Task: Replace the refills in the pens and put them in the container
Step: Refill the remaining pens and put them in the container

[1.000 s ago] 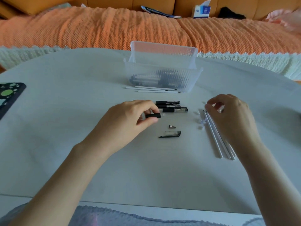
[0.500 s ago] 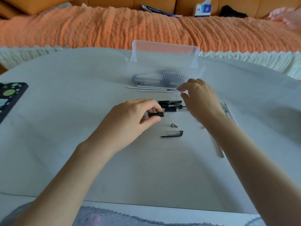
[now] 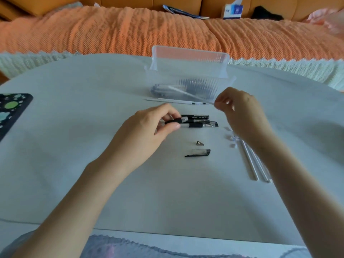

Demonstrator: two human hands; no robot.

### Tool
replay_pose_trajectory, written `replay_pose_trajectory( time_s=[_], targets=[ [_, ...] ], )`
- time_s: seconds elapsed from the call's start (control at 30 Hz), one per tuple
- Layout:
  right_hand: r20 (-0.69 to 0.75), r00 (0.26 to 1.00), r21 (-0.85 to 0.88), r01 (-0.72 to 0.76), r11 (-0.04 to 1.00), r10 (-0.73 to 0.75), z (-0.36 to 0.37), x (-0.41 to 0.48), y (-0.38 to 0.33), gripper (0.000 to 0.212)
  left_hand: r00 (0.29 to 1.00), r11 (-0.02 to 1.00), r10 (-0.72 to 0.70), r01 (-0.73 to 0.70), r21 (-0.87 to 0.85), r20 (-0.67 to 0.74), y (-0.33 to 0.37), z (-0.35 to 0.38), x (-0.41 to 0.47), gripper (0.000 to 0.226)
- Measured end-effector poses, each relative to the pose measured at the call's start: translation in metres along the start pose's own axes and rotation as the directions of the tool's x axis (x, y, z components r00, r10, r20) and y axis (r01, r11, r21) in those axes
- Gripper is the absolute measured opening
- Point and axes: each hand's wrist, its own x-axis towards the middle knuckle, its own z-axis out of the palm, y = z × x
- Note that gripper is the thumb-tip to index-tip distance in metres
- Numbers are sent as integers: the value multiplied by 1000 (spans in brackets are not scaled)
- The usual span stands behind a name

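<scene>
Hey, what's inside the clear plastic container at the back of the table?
Several pens lie on the floor of the container, with their dark grips toward the right. Its ribbed wall blurs them, so their count and anything beneath them can't be told.

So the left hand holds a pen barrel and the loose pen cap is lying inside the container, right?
Not quite. The head view shows the pen cap lying on the table, just nearer than the small metal tip, outside the container. The left hand does hold the pen barrel.
</scene>
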Motion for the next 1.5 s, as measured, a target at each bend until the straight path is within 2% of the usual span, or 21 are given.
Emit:
replay_pose_trajectory(
  time_s=[0.1, 0.27, 0.63, 0.93, 1.27, 1.5],
  targets=[
    [16, 998, 282, -57, 958, 55, -19, -21, -8, 6, 998, 993, -49, 45, -107, -33, -2, -2, 2, 6],
    [124, 988, 428, -133, 894, 88, -21, -49, -3, 20, 996, 986, -79, 73, -150, -39, -4, -6, 2, 8],
    [154, 986, 437, -126, 891, 63, -17, -53, 1, 21, 994, 989, -88, 79, -126, -62, -5, -11, 2, 8],
    [120, 989, 471, -138, 872, 91, -21, -52, 4, 20, 994, 990, -92, 84, -111, -67, -5, -14, 1, 9],
    [132, 989, 415, -115, 902, 65, -22, -53, 2, 21, 995, 991, -89, 83, -104, -55, -5, -15, 0, 8],
    [149, 988, 358, -99, 929, 48, -24, -53, 2, 22, 998, 997, -55, 56, 49, -18, -12, -20, -1, 11]
  ],
)
